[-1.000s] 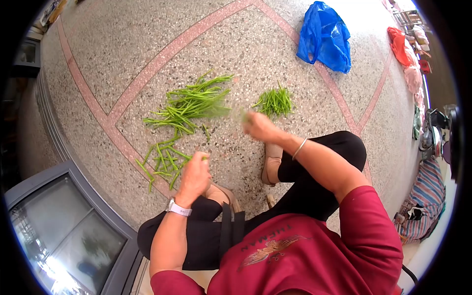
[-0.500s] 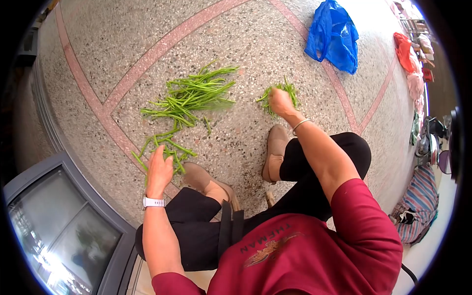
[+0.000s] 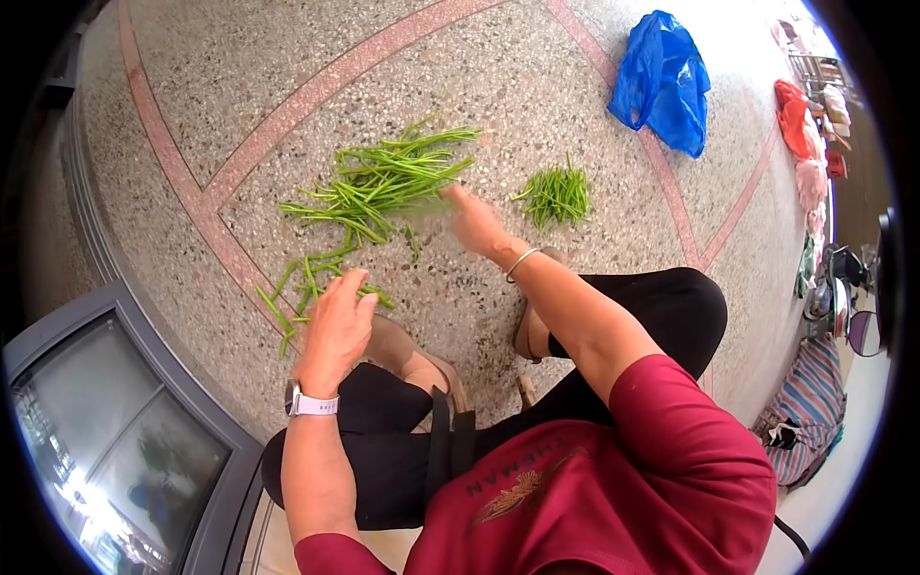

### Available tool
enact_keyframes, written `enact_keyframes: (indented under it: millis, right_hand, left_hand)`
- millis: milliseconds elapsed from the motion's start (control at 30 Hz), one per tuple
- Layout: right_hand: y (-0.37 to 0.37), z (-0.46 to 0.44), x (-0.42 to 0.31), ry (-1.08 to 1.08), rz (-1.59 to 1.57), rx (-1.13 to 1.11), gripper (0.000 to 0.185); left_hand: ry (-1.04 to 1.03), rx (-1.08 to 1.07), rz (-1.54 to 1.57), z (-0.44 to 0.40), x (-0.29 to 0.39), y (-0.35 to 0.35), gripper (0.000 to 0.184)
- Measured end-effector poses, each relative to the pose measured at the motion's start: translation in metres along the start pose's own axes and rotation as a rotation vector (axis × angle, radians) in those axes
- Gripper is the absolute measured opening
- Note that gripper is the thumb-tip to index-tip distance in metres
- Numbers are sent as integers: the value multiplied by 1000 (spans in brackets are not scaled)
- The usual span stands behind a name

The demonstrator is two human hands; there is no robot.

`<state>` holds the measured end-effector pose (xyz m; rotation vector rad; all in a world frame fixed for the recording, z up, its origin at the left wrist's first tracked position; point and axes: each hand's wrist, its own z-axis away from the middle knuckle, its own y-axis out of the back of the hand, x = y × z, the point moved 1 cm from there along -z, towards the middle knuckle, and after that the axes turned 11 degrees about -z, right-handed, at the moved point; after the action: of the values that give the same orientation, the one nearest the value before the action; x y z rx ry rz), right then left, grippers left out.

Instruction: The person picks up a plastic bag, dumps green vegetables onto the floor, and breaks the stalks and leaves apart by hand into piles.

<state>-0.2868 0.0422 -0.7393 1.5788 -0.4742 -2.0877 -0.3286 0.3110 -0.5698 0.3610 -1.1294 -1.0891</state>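
Observation:
A large pile of long green stems [image 3: 383,177] lies on the speckled floor, ahead of me. My right hand [image 3: 476,220] is at its right edge, blurred, with a finger stretched toward the stems; whether it holds anything does not show. Farther right lies a small bundle of green stems [image 3: 556,195]. Shorter green pieces [image 3: 311,278] are scattered nearer to me on the left. My left hand [image 3: 339,321] hovers over their near side, fingers apart, with nothing visible in it. A watch is on the left wrist, a bangle on the right.
A blue plastic bag [image 3: 661,84] lies on the floor at the upper right. At the lower left stands a grey-framed glass panel [image 3: 125,422]. A striped bag [image 3: 807,412] and red cloth [image 3: 793,115] are along the right side. My shoes are below the stems.
My right hand went to the small bundle, then moved left to the large pile's edge. My left hand moved left over the short pieces, opened, and shifted slightly back right.

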Motion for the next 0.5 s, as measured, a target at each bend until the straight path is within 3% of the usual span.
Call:
enact_keyframes:
  millis: [67, 167, 267, 500]
  right_hand:
    - [-5, -2, -5, 105, -23, 55, 38]
    - [0, -14, -12, -99, -28, 26, 26]
    - [26, -14, -34, 43, 73, 24, 17]
    - [128, 20, -157, 181, 136, -278, 14]
  left_hand:
    - [-21, -10, 27, 1, 4, -2, 37]
    - [-58, -33, 44, 4, 9, -5, 35]
    - [-87, -41, 20, 5, 15, -4, 35]
    - [-320, 169, 32, -1, 51, -13, 40]
